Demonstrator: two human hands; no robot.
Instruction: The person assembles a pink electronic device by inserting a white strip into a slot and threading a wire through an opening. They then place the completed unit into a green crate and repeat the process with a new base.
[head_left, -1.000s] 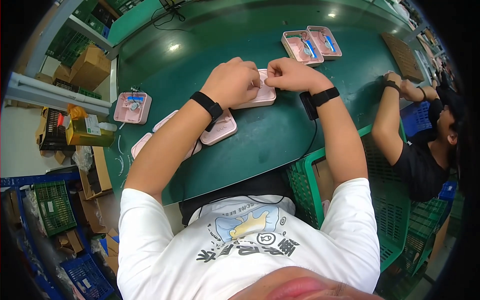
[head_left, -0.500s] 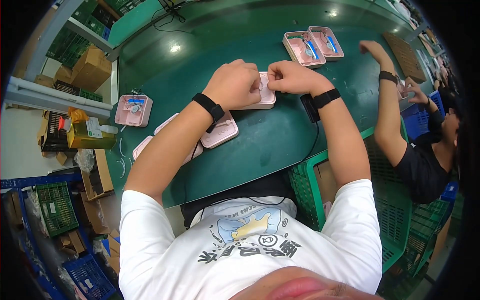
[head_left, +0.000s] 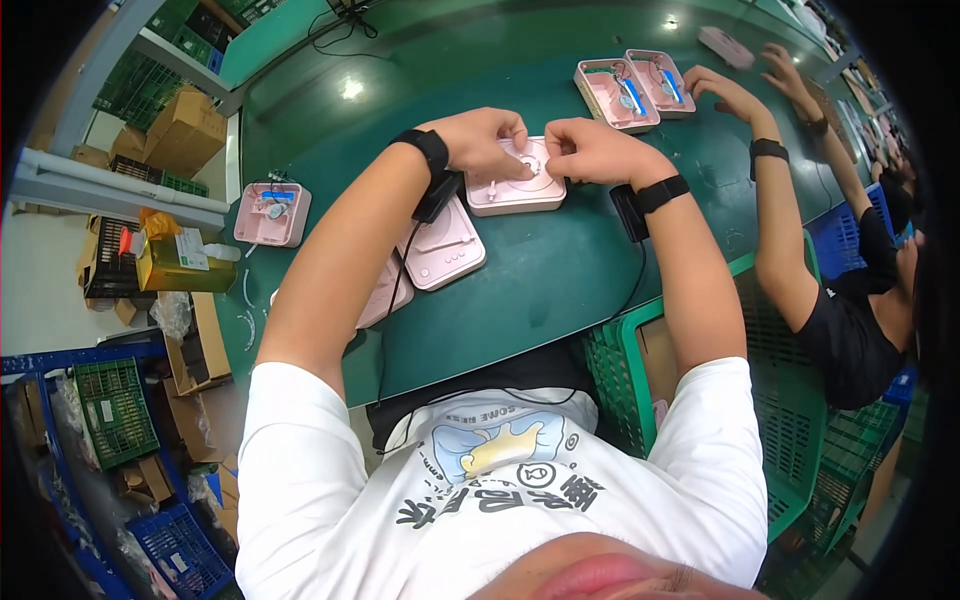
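A pink plastic case [head_left: 520, 203], shaped like a small record player with a round disc on top and a little arm, lies flat on the green table. My left hand [head_left: 478, 142] is over its left side, thumb reaching to the disc's centre, index finger curled apart from the thumb. At the case's right edge, my right hand [head_left: 605, 155] has its fingers curled in a pinch; whatever they hold, if anything, is hidden. Left of this case sits a similar pink case [head_left: 445, 250], and another pink case [head_left: 388, 298] lies partly behind my left forearm.
Two open pink boxes [head_left: 615, 98] with wires and blue parts stand at the back right. Another open box [head_left: 270, 215] is at the left. A co-worker's hand [head_left: 725, 95] reaches over the table at the right, near a moving pink case [head_left: 727, 47]. Green crates [head_left: 620, 375] stand below.
My left hand has lifted and spread, uncovering the case's disc. My right hand has shifted slightly right. At the right, the co-worker's arms have moved, and a blurred pink case has appeared.
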